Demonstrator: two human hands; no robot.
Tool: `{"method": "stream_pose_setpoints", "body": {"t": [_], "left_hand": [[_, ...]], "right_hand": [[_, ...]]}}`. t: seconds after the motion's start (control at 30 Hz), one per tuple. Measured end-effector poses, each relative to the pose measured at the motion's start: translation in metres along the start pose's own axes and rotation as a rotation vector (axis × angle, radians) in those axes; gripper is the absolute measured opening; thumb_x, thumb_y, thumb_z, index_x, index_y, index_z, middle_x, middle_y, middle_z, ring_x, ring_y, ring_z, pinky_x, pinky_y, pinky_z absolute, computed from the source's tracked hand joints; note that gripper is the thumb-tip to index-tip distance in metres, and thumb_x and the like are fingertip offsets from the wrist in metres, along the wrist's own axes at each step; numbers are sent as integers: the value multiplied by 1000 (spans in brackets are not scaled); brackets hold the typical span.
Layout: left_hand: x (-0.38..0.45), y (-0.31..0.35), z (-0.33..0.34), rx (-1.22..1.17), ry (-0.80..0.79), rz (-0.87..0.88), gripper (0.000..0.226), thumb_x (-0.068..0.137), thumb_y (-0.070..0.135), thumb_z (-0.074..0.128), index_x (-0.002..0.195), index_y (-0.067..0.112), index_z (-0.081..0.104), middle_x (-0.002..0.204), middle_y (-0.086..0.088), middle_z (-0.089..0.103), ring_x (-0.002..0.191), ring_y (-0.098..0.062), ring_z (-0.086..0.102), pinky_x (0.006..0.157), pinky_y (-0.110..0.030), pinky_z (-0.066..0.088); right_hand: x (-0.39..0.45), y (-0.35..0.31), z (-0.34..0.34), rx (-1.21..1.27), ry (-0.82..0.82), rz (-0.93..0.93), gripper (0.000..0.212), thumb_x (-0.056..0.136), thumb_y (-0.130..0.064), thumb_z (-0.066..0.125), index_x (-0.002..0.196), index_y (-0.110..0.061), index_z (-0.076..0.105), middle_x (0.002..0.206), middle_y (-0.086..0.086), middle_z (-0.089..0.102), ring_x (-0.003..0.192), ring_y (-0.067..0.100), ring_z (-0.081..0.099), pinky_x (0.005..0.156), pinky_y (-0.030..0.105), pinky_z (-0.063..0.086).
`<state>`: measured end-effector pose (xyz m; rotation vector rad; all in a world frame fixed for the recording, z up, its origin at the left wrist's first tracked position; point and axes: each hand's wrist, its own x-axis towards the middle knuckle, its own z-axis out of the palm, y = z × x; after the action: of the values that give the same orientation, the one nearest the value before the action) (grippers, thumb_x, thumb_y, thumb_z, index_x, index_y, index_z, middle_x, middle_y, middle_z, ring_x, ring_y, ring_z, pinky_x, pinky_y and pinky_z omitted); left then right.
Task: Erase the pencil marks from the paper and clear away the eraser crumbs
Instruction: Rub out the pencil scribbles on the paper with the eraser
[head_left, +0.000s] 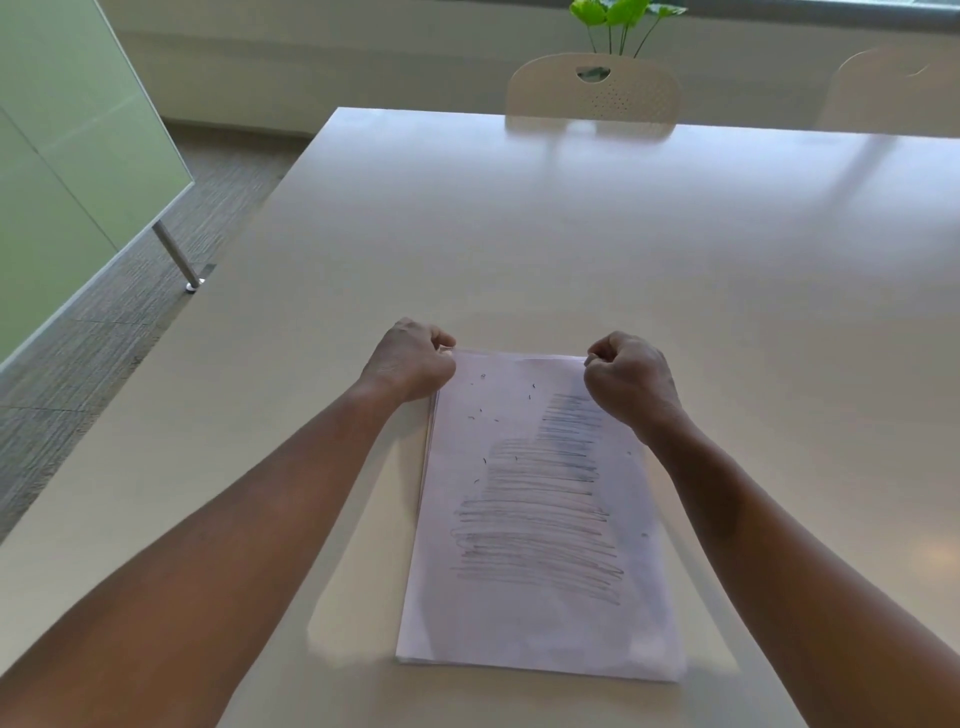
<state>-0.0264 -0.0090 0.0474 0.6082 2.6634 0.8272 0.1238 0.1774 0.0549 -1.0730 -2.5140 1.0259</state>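
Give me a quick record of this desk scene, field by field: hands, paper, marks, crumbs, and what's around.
left hand: left hand closed, pinching the paper's far left corner
right hand: right hand closed, pinching the far right corner
paper: paper is the top sheet of a thin stack, on the table
pencil marks: pencil marks remain across the middle and right; upper left area clear
eraser crumbs: eraser crumbs scattered, mostly on the upper left
eraser: not in view
surroundings: chair at the far edge, plant behind it

1. My left hand and right hand cover the paper's far corners.
2. I can't resolve the eraser crumbs: specks only.
3. The frame's top edge crops the plant.
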Motion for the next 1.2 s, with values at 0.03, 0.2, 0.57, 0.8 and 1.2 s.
{"method": "stream_pose_setpoints", "body": {"t": [0.03, 0.2, 0.57, 0.8, 1.2], "left_hand": [[0, 0, -1, 1, -4, 3, 32, 96, 19, 59, 125, 19, 72, 130, -6, 62, 116, -19, 62, 101, -27, 47], [2, -1, -1, 14, -21, 23, 28, 95, 23, 62, 120, 22, 75, 129, -4, 63, 112, -18, 64, 99, -28, 50], [1, 13, -17, 339, -418, 119, 118, 62, 69, 87, 159, 33, 31, 155, 3, 22, 150, -20, 14, 125, -44, 20], [5, 5, -18, 404, -497, 161, 136, 50, 59, 97, 160, 40, 20, 155, 8, 14, 150, -18, 3, 126, -49, 20], [7, 2, -17, 351, -443, 180, 121, 53, 49, 99, 153, 41, 32, 145, 5, 26, 144, -19, 15, 123, -46, 25]], "right_hand": [[1, 1, 0, -2, 8, 10, 22, 81, -12, 46, 91, -20, 65, 106, 8, 64, 106, 28, 55, 95, 38, 49], [4, 5, 0, 29, 9, 15, 19, 84, -10, 49, 91, -17, 65, 104, 7, 64, 98, 24, 57, 79, 28, 42], [13, 9, -1, -111, -62, -181, 21, 90, -13, 48, 100, -18, 66, 106, 0, 58, 101, 18, 52, 84, 25, 37], [25, 7, -1, -272, -149, -282, 26, 92, -15, 44, 109, -18, 63, 111, 0, 56, 104, 20, 52, 88, 29, 39], [32, 5, 1, -303, -161, -313, 28, 94, -16, 44, 115, -17, 63, 117, 3, 57, 111, 23, 52, 95, 32, 41]]}}
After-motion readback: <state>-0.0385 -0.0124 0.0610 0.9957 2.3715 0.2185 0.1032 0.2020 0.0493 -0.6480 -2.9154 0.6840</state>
